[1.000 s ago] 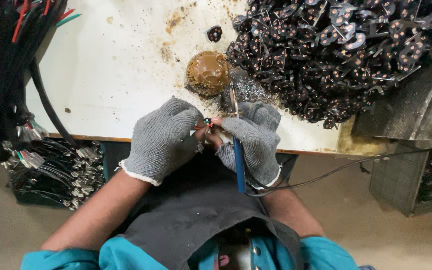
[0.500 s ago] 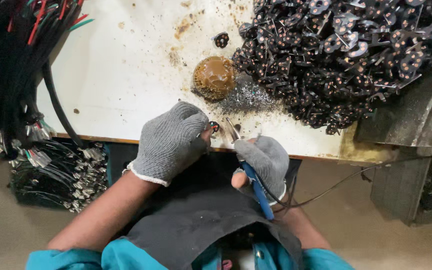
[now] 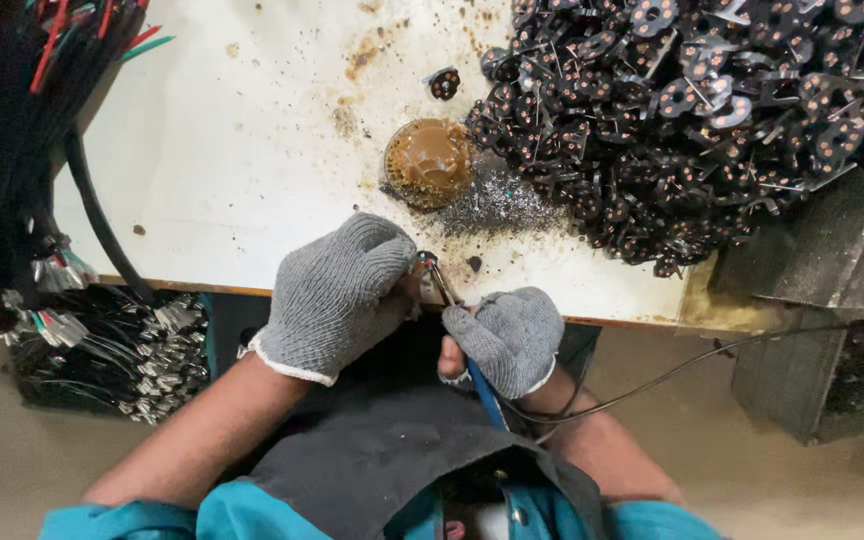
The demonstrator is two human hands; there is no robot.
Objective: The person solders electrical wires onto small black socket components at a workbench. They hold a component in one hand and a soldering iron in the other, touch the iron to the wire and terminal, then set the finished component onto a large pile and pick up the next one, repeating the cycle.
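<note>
Grey knitted gloves covered both of the person's hands, which met at the near edge of the desk (image 3: 252, 150), a white top stained brown in patches. The left hand (image 3: 337, 295) was curled shut, its fingertips pinching a small dark part (image 3: 424, 262) just over the desk's edge; how the part was seated in the grip I could not make out. The right hand (image 3: 509, 335) was closed around a soldering iron (image 3: 464, 340) with a blue handle, held like a pen, its thin metal tip slanting up and left until it met the small part between the two gloves. A dark cord (image 3: 672, 372) trailed from the iron's handle off to the right, below the desk. Just beyond the hands sat a round brown sponge-like pad (image 3: 428, 162), with a smear of grey metallic specks (image 3: 502, 205) beside it on the right. A big heap of small black parts with copper-coloured spots (image 3: 692, 110) filled the far right corner of the desk, and one stray piece (image 3: 443, 83) lay apart from it, past the pad. Bundles of black, red and green wires (image 3: 12, 130) hung over the left edge, their metal ends dangling below.
</note>
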